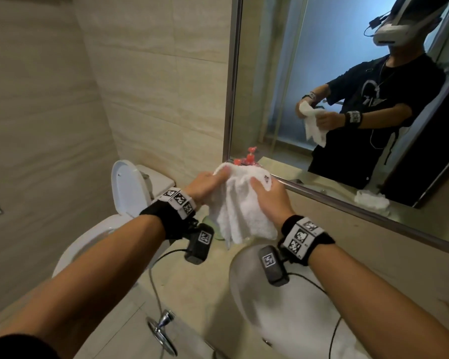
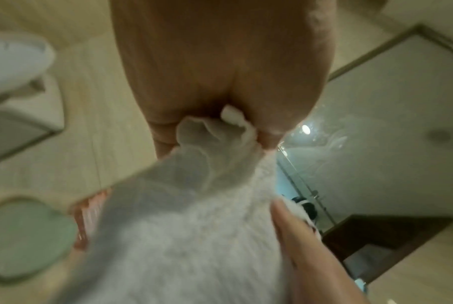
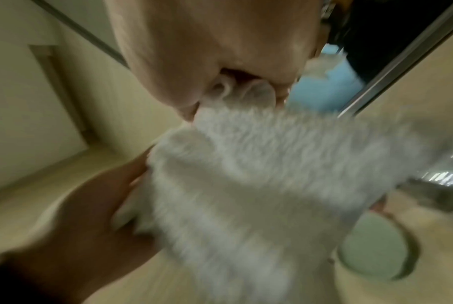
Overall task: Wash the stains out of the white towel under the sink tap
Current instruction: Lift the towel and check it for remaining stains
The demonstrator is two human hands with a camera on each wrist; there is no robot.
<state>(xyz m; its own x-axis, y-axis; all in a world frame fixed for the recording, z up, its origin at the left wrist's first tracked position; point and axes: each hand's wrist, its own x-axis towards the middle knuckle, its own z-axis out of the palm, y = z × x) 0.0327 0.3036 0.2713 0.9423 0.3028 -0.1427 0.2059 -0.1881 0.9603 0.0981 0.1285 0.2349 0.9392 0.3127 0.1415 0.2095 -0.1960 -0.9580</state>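
Note:
A white towel [image 1: 240, 203] hangs bunched between both hands, held up above the counter, left of and beyond the white sink basin [image 1: 246, 288]. My left hand [image 1: 208, 186] grips its upper left edge; my right hand [image 1: 268, 196] grips the upper right edge, next to a small dark mark on the cloth. In the left wrist view the towel [image 2: 194, 216] runs out of my curled left hand [image 2: 220, 115]. The right wrist view shows the towel [image 3: 259, 174] pinched in my right hand [image 3: 233, 90]. No tap shows in the head view.
A toilet [image 1: 130, 193] with its lid up stands to the left of the beige counter [image 1: 200, 294]. A green dish [image 1: 213, 229] and a red-topped bottle [image 1: 249, 158] sit by the mirror [image 1: 322, 73]. A chrome ring [image 1: 161, 330] hangs on the counter front.

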